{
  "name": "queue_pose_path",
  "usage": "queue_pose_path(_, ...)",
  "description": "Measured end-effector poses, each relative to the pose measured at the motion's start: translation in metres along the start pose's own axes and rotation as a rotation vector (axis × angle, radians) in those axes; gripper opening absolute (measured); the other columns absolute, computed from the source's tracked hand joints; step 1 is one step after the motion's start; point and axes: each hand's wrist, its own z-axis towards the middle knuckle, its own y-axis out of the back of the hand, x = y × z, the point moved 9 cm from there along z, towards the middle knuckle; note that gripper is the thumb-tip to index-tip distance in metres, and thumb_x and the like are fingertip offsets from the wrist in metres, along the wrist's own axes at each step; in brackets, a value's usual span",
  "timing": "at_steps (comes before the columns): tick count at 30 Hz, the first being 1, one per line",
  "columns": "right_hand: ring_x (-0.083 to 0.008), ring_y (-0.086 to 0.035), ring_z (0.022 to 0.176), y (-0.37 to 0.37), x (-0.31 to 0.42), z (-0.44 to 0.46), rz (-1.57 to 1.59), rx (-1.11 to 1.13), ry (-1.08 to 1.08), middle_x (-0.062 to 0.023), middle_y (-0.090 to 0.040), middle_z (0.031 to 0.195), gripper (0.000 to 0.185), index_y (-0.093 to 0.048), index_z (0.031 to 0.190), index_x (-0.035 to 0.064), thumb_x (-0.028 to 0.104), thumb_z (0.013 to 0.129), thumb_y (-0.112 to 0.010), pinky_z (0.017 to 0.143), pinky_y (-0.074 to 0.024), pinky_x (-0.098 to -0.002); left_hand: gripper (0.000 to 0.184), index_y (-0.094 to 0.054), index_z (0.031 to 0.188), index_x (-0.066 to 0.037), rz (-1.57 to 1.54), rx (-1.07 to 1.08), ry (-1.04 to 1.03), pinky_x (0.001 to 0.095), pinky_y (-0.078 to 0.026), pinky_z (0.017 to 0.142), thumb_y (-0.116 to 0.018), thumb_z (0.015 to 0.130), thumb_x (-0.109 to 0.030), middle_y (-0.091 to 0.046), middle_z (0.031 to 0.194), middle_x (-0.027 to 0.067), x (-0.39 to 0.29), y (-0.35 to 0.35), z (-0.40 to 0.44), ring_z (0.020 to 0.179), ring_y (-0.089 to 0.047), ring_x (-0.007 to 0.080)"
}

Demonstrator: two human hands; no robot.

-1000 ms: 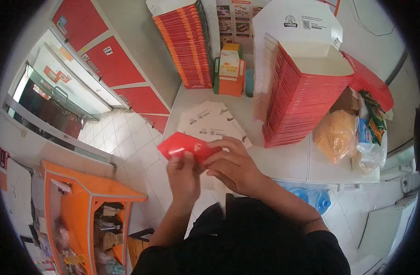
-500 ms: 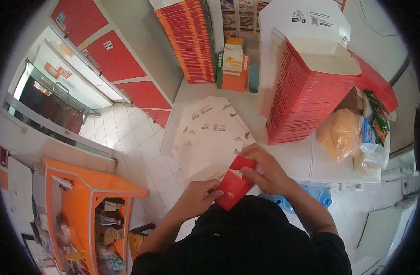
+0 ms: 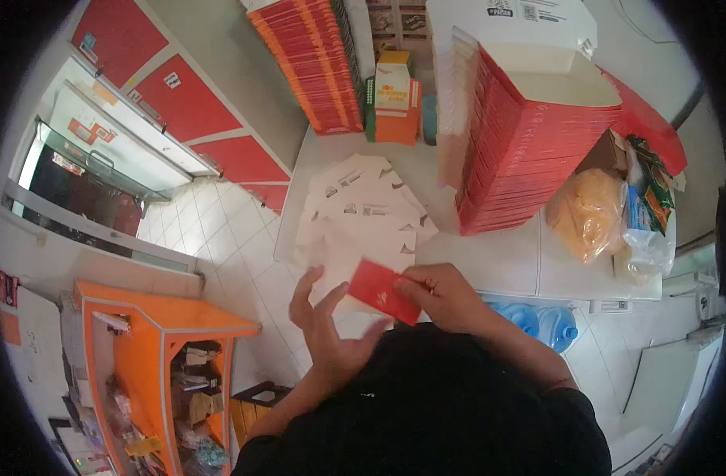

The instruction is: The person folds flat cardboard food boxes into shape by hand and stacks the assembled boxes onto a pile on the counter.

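A small red carton piece [image 3: 376, 290] is pinched at its right end by my right hand [image 3: 442, 295], thumb on top. My left hand [image 3: 331, 321] is spread open at the left of the red piece, its fingers apart and holding nothing. Beyond both hands, flat white printed cardboard sheets [image 3: 367, 214] lie overlapping on the white table [image 3: 501, 274]. Whether a fingertip of my left hand touches the red piece's left edge, I cannot tell.
A tall stack of red boxes [image 3: 529, 151] rises at the right of the table, beside a plastic bag of orange stuff [image 3: 586, 214]. Orange-red cartons [image 3: 307, 67] are stacked at the back. Blue water bottles [image 3: 555, 327] stand below; an orange shelf [image 3: 160, 313] is at the left.
The red piece has gone from being held in both hands to my right hand alone and now lies tilted the other way. My left hand has let go and opened, moving slightly left.
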Motion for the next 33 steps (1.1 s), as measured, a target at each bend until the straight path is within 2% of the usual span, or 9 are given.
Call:
queue_pose_path(2, -0.0198, -0.063, 0.075, 0.01, 0.009, 0.011, 0.163, -0.038, -0.007, -0.0099, -0.067, 0.08, 0.032, -0.068, 0.096, -0.0035, 0.025, 0.106, -0.057, 0.073, -0.0486, -0.0337, 0.09, -0.051, 0.14, -0.011, -0.08, -0.024, 0.005, 0.06, -0.036, 0.108, -0.095, 0.068, -0.042, -0.029, 0.151, 0.0367, -0.012, -0.005, 0.009, 0.135, -0.038, 0.0531)
queue_pose_path(5, -0.014, -0.06, 0.082, 0.019, 0.041, 0.011, 0.3, 0.08, 0.038, -0.0072, -0.068, 0.087, 0.03, -0.07, 0.103, -0.0027, 0.025, 0.106, -0.059, 0.076, -0.0483, -0.0323, 0.083, -0.053, 0.137, -0.012, -0.177, -0.173, -0.104, 0.0603, -0.038, 0.109, -0.095, 0.069, -0.034, -0.035, 0.147, 0.0334, -0.002, -0.013, -0.001, 0.138, -0.038, 0.0513)
queue_pose_path(9, -0.0217, -0.067, 0.083, 0.106, 0.052, 0.013, -0.034, -0.506, 0.133, -0.0145, -0.071, 0.096, 0.043, -0.069, 0.118, 0.0021, 0.042, 0.1, -0.066, 0.075, -0.053, -0.0351, 0.076, -0.057, 0.134, -0.009, -0.546, -0.277, -0.388, 0.0614, -0.034, 0.115, -0.094, 0.07, -0.027, -0.047, 0.14, 0.0227, -0.039, -0.002, 0.029, 0.132, -0.05, 0.0442)
queue_pose_path(12, -0.0254, -0.066, 0.091, 0.155, 0.089, 0.01, -0.176, -0.629, 0.203, -0.0179, -0.07, 0.102, 0.045, -0.068, 0.119, 0.0004, 0.04, 0.096, -0.068, 0.082, -0.0517, -0.0376, 0.074, -0.058, 0.133, -0.006, -0.795, -0.316, -0.707, 0.0625, -0.03, 0.119, -0.093, 0.071, -0.026, -0.053, 0.136, 0.0151, -0.113, 0.043, 0.065, 0.125, -0.059, 0.0388)
queue_pose_path(15, -0.029, -0.065, 0.1, 0.219, 0.145, -0.012, -0.407, -0.743, 0.249, -0.0212, -0.069, 0.109, 0.048, -0.066, 0.12, -0.0013, 0.038, 0.093, -0.071, 0.088, -0.0505, -0.0402, 0.092, -0.05, 0.144, -0.006, -0.759, -0.247, -0.799, 0.0598, -0.016, 0.124, -0.094, 0.069, -0.038, -0.045, 0.148, 0.0198, -0.146, 0.045, 0.108, 0.142, -0.042, 0.0423)
queue_pose_path(18, -0.0327, -0.065, 0.108, 0.313, 0.181, -0.032, -0.665, -0.836, 0.18, -0.0246, -0.068, 0.115, 0.051, -0.065, 0.12, -0.003, 0.037, 0.089, -0.073, 0.095, -0.0493, -0.0428, 0.097, -0.05, 0.144, -0.006, -0.582, -0.433, -0.741, 0.0579, -0.021, 0.12, -0.091, 0.067, -0.049, -0.045, 0.151, 0.0192, -0.144, 0.042, 0.172, 0.144, -0.037, 0.043)
queue_pose_path(23, -0.0336, -0.063, 0.108, 0.458, 0.114, -0.014, -1.034, -0.648, -0.041, -0.0223, -0.067, 0.117, 0.053, -0.064, 0.121, -0.0027, 0.034, 0.085, -0.077, 0.097, -0.0486, -0.0412, 0.082, -0.061, 0.126, -0.01, -0.198, -0.298, -0.688, 0.0531, -0.033, 0.106, -0.088, 0.066, -0.059, -0.056, 0.133, 0.0139, -0.116, -0.048, 0.258, 0.127, -0.048, 0.0376)
queue_pose_path(24, -0.0366, -0.059, 0.122, 0.469, 0.095, -0.005, -0.988, -0.581, -0.132, -0.0256, -0.063, 0.129, 0.066, -0.059, 0.131, -0.0044, 0.038, 0.083, -0.078, 0.105, -0.0459, -0.0415, 0.077, -0.062, 0.119, -0.01, -0.198, -0.288, -0.684, 0.0517, -0.034, 0.102, -0.089, 0.064, -0.058, -0.058, 0.128, 0.0119, -0.115, -0.053, 0.264, 0.124, -0.049, 0.0358)
queue_pose_path(33, -0.0404, -0.062, 0.123, 0.419, 0.112, 0.007, -1.05, -0.261, -0.217, -0.0239, -0.066, 0.133, 0.07, -0.063, 0.133, 0.0033, 0.039, 0.076, -0.083, 0.104, -0.0496, -0.0439, 0.063, -0.062, 0.089, -0.011, -0.248, -0.272, -0.605, 0.045, -0.035, 0.087, -0.094, 0.053, -0.051, -0.061, 0.1, 0.0039, -0.109, -0.05, 0.28, 0.101, -0.052, 0.0253)
